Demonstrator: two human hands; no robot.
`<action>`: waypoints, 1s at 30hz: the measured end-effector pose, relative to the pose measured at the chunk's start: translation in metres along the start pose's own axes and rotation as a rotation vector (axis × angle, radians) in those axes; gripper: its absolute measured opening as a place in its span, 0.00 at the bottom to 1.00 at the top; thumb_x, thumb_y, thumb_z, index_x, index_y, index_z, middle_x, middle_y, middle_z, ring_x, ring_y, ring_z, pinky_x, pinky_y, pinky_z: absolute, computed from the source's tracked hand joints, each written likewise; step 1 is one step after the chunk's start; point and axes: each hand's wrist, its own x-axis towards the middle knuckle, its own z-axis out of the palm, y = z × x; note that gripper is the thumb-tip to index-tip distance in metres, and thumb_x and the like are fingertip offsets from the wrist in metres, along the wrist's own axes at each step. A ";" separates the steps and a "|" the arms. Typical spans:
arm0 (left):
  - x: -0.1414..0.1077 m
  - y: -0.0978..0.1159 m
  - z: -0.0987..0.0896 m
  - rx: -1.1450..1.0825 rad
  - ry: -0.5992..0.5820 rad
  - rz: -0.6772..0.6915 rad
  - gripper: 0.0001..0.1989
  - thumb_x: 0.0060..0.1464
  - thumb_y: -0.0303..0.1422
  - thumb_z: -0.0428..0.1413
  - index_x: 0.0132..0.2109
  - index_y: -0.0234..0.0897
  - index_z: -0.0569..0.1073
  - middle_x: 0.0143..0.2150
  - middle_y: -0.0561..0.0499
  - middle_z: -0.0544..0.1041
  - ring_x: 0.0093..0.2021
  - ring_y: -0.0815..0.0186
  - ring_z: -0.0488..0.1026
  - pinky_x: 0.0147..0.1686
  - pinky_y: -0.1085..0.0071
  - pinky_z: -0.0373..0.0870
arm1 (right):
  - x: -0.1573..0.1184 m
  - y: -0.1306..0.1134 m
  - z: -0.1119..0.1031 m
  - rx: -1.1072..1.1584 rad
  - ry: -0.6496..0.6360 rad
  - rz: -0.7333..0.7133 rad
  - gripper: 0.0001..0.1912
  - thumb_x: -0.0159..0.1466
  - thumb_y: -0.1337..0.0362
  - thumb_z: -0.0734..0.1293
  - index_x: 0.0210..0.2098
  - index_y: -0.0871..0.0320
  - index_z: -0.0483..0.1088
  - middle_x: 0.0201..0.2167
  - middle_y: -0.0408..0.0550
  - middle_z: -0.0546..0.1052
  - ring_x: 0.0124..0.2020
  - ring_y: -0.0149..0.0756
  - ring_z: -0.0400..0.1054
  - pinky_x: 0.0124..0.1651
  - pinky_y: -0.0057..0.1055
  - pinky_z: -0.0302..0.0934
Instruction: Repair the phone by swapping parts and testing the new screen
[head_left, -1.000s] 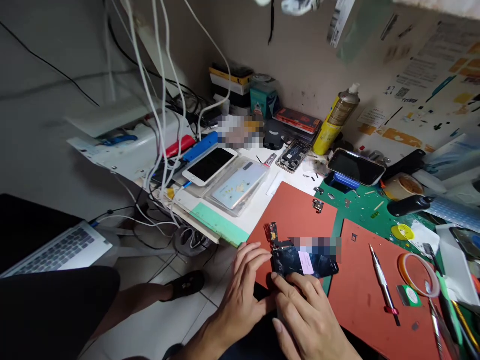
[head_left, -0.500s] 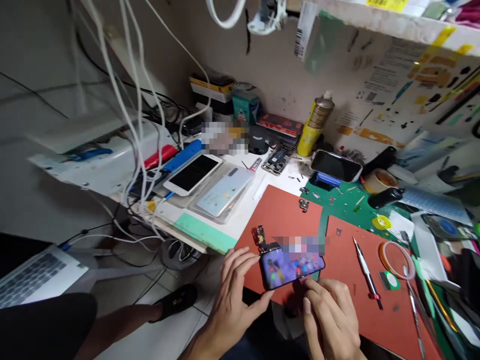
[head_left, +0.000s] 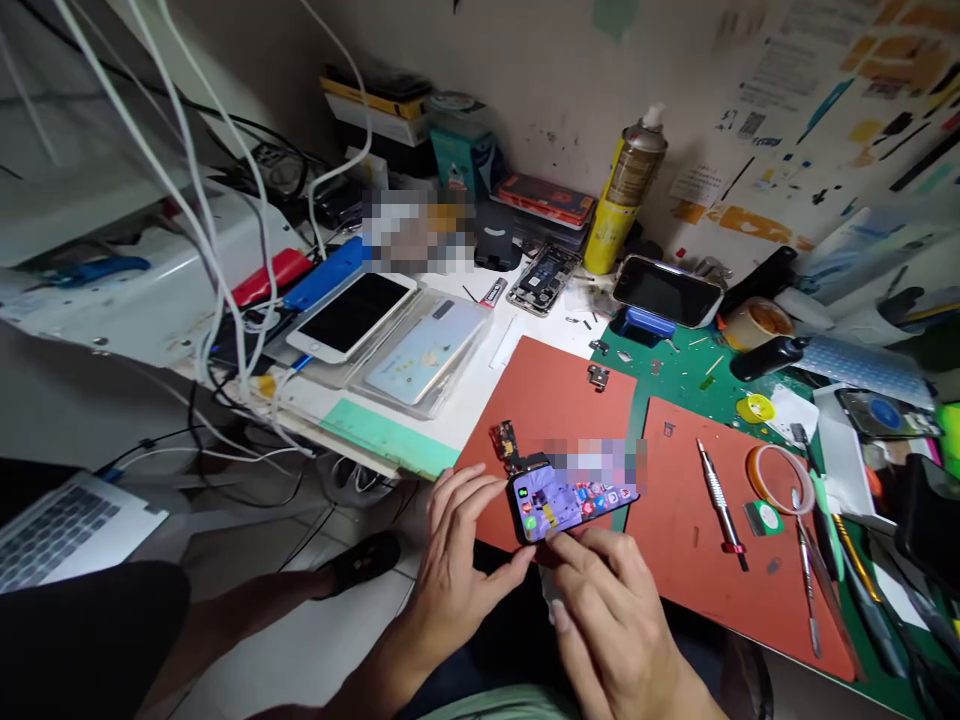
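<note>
A lit phone screen (head_left: pixel 574 500) with app icons lies tilted over the orange-red mat (head_left: pixel 517 400) near its front edge. A small circuit part on a flex cable (head_left: pixel 509 445) sticks out at its upper left. My left hand (head_left: pixel 465 550) grips the screen's left end, fingertips at the upper edge and thumb at the lower corner. My right hand (head_left: pixel 607 600) is at the screen's lower edge with its fingers curled together and fingertips close to the glass. Whether anything small is between those fingers is hidden.
On the right mat (head_left: pixel 667 530) lie a screwdriver (head_left: pixel 721 505), a tape roll (head_left: pixel 780 480) and tweezers (head_left: pixel 807 575). Behind stand a spray can (head_left: pixel 626 190), an opened phone (head_left: pixel 544 279) and a propped phone (head_left: pixel 667 291). White cables (head_left: pixel 180 190) hang left. A person's leg (head_left: pixel 247 610) shows lower left.
The view has shifted, so the bench sits higher and further left. My right hand has moved left along the screen's lower edge, its fingertips now nearer the icons. My left hand keeps its hold.
</note>
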 end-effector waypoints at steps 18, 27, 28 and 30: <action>-0.008 -0.002 -0.010 -0.085 0.005 0.011 0.29 0.60 0.29 0.65 0.65 0.36 0.66 0.57 0.41 0.75 0.65 0.51 0.69 0.71 0.45 0.61 | 0.023 -0.009 0.004 0.019 0.040 0.023 0.11 0.68 0.80 0.63 0.46 0.65 0.73 0.44 0.57 0.82 0.42 0.43 0.68 0.46 0.41 0.66; -0.006 -0.001 -0.002 -0.026 0.027 0.043 0.24 0.68 0.34 0.59 0.66 0.33 0.66 0.59 0.40 0.75 0.64 0.53 0.68 0.72 0.49 0.56 | 0.016 -0.017 0.018 -0.093 -0.052 0.001 0.13 0.71 0.71 0.62 0.51 0.64 0.75 0.58 0.55 0.79 0.57 0.51 0.65 0.57 0.44 0.62; -0.005 -0.001 -0.002 -0.020 0.030 0.043 0.24 0.68 0.34 0.59 0.66 0.33 0.66 0.59 0.40 0.75 0.64 0.53 0.68 0.72 0.49 0.56 | 0.016 -0.017 0.020 -0.102 -0.049 0.003 0.12 0.71 0.72 0.62 0.50 0.64 0.75 0.58 0.55 0.80 0.56 0.51 0.66 0.57 0.45 0.61; -0.005 0.000 -0.002 -0.007 0.033 0.039 0.25 0.67 0.33 0.61 0.66 0.33 0.66 0.59 0.40 0.75 0.64 0.53 0.69 0.72 0.50 0.57 | 0.015 -0.014 0.022 -0.120 -0.024 0.011 0.12 0.70 0.73 0.62 0.49 0.65 0.75 0.55 0.56 0.81 0.54 0.51 0.66 0.56 0.45 0.60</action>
